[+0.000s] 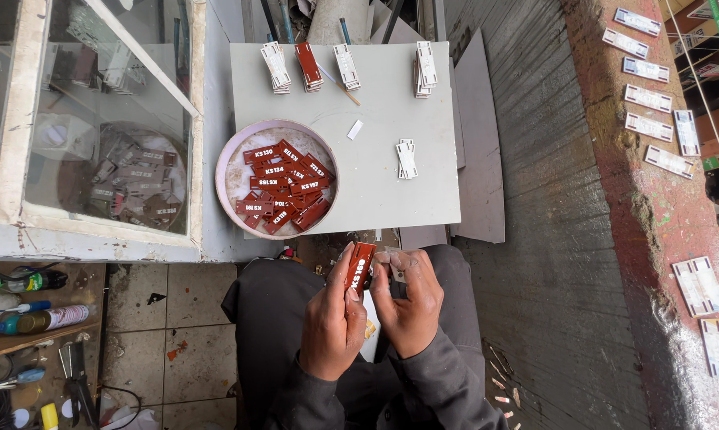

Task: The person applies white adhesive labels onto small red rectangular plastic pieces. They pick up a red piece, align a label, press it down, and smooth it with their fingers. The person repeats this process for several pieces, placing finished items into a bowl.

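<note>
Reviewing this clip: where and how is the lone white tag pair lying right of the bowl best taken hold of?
Pinch the white tag pair across its narrow width at mid-length, fingers coming straight down. It lies flat on the grey board, long and thin, apart from the bowl and the stacks, so both long edges look free.

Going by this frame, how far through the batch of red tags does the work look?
Seemingly done: four small stacks of tags line the far edge of the grey board, with another pair lying mid-board. In hand: the left hand and right hand hold one red tag between them. Left: the round bowl still holds a heap of red lettered tags.
</note>
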